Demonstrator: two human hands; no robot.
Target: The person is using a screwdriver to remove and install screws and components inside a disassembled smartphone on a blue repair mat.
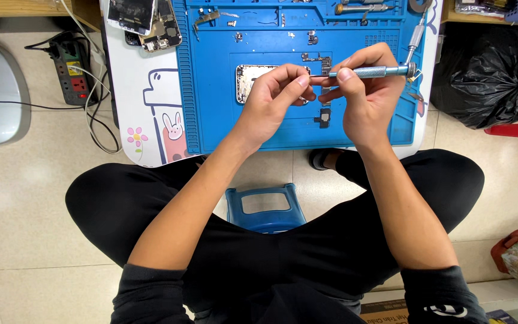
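My right hand [364, 90] grips a slim metal screwdriver [374, 72] held sideways, its tip pointing left. My left hand [277, 96] is closed, thumb and fingers pinched at the screwdriver's tip; whatever is between them is too small to see. Both hands hover above an opened phone housing [248, 78] that lies on a blue work mat [211, 102]. Small phone parts [324, 117] lie on the mat just beside the hands.
A second screwdriver [416, 36] and a tool [361, 8] rest at the mat's far right. Dismantled phones [145, 21] lie on the white table at the left. A power strip [74, 69] with cables sits on the floor, a black bag [490, 75] at right, a blue stool [265, 207] under me.
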